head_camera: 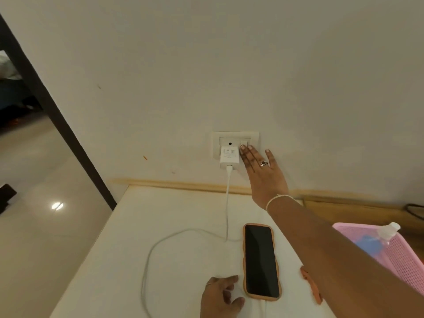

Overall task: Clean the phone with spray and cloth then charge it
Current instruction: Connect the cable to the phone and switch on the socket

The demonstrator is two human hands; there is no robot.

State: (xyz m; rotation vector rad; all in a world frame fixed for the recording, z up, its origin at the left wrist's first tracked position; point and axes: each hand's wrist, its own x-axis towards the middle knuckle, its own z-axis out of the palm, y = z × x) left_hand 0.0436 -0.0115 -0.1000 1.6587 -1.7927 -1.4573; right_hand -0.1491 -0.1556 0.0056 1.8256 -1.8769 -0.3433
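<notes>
The charging stage is well under way: the white block-shaped charger adapter [229, 157] is seated in the white wall socket plate [235, 143], and its white cable [160, 239] is looped across the white surface [128, 249] toward the near end of the black-screened phone in a wavy tan case [261, 260], where it appears to be plugged in, though the joint itself is barely shown. The phone is laid flat, screen up and dark, near the middle of the surface toward its front edge. The right hand [261, 171] is stretched to the wall, fingers spread and flat, fingertips on the rocker switch [245, 142] beside the adapter, gripping nothing; switching on is judged to be what is left. The left hand [221, 296] is rested loosely curled beside the phone's near-left corner, apparently on the cable; a firm grip cannot be confirmed. Cleaning is taken as done, the clear spray bottle [387, 232] being parked in the pink mesh plastic basket [403, 260] at the right edge. Open room is left along the left edge, where the drop to the floor is close to the cable loop; the back edge is met by a wooden trim strip [183, 185].
</notes>
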